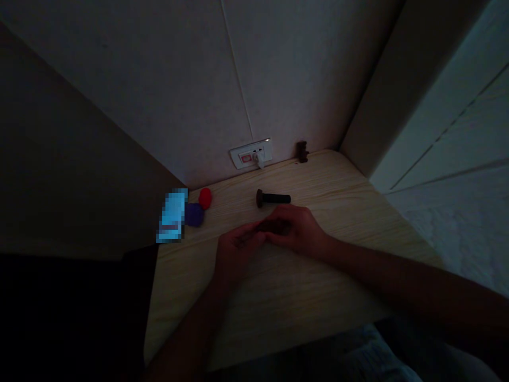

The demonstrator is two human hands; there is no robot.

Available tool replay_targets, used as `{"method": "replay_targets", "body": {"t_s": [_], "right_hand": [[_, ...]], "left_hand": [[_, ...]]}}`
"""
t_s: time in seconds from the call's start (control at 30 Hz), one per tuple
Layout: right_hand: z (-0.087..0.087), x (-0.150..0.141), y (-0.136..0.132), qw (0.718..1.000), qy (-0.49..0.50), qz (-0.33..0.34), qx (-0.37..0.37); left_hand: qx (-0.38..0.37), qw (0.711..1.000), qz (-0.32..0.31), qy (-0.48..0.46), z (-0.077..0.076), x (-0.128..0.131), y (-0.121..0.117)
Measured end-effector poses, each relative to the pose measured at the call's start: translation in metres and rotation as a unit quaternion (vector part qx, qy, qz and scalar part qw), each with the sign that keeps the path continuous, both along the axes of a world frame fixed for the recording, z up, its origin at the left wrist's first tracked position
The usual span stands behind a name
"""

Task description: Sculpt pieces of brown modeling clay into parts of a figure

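My left hand [240,249] and my right hand [300,228] meet over the middle of the wooden tabletop. Between their fingertips is a small dark brown piece [274,227]; poor light and the fingers hide its exact shape. Both hands are closed, fingers curled around it. Just beyond them lies a short rod-like thing [276,198] with a black shaft and a round brown end at its left. A red lump [205,198] and a dark blue lump [194,215] touch each other at the table's left side.
A bright, blurred-out rectangle [173,215] is at the left table edge. On the wall, a socket [251,154] holds a white plug. Against the wall stands a small dark brown object [303,152]. White bedding [457,233] is beside the wooden table [338,292] on the right.
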State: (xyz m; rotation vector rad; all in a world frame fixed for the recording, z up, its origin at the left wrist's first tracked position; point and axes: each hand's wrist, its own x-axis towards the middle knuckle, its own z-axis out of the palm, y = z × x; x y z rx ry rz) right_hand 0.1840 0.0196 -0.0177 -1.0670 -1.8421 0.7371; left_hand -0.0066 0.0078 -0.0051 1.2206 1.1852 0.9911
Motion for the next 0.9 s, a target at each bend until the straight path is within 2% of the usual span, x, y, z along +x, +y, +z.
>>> {"method": "replay_targets", "body": {"t_s": [0.13,0.27,0.33,0.43,0.53,0.67,0.77,0.9], "right_hand": [[-0.002,-0.001,-0.001,1.000,0.005,0.003,-0.010],[-0.004,-0.001,0.001,0.992,0.081,0.041,-0.087],[-0.005,-0.002,0.001,0.975,0.154,0.069,-0.148],[-0.007,-0.006,0.000,0.929,0.266,0.102,-0.236],[-0.006,-0.009,-0.002,0.900,0.318,0.099,-0.280],[-0.003,-0.007,-0.003,0.907,0.303,0.100,-0.277],[-0.002,-0.004,-0.002,0.926,0.262,0.104,-0.250],[-0.003,-0.001,0.000,0.950,0.210,0.106,-0.205]], "left_hand": [[0.008,1.000,0.006,0.009,-0.003,-0.001,0.001],[0.024,0.999,0.018,0.029,-0.007,-0.001,0.002],[0.036,0.998,0.028,0.038,-0.008,-0.002,0.003],[0.055,0.996,0.029,0.059,-0.009,-0.002,0.004],[0.069,0.995,0.013,0.072,-0.008,-0.002,0.003],[0.059,0.997,-0.010,0.045,-0.011,-0.003,0.002],[0.045,0.999,-0.007,0.004,-0.013,-0.004,0.002],[0.079,0.997,-0.008,-0.004,-0.011,-0.004,0.001]]}}
